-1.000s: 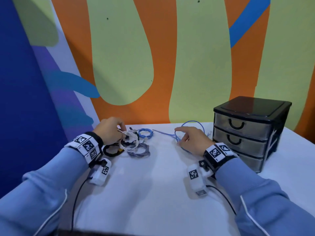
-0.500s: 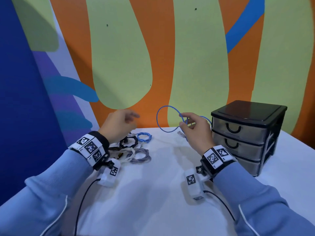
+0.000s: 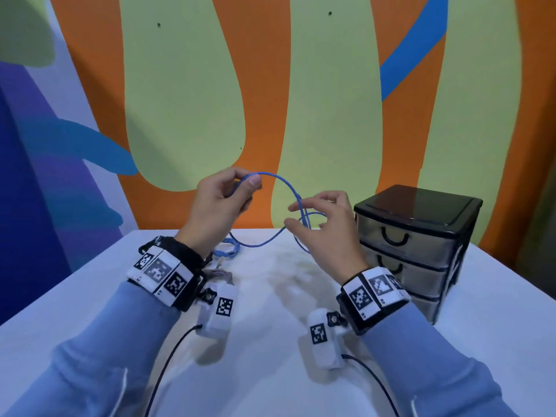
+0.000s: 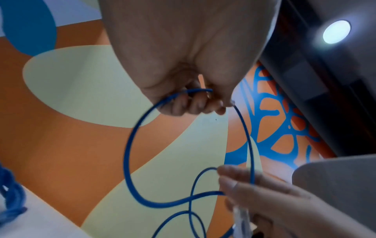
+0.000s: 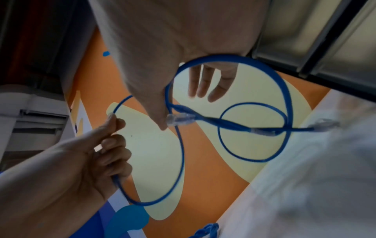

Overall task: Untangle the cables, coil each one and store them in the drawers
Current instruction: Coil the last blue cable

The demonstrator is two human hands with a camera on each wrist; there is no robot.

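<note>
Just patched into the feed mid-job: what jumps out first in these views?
The thin blue cable arcs in loops above the white table, held up between both hands: the left hand pinches its top, and the right hand works the crossing loops beside the drawers. The black drawer unit stands at the right, all drawers closed. A coiled blue cable lies on the table behind the left wrist.
</note>
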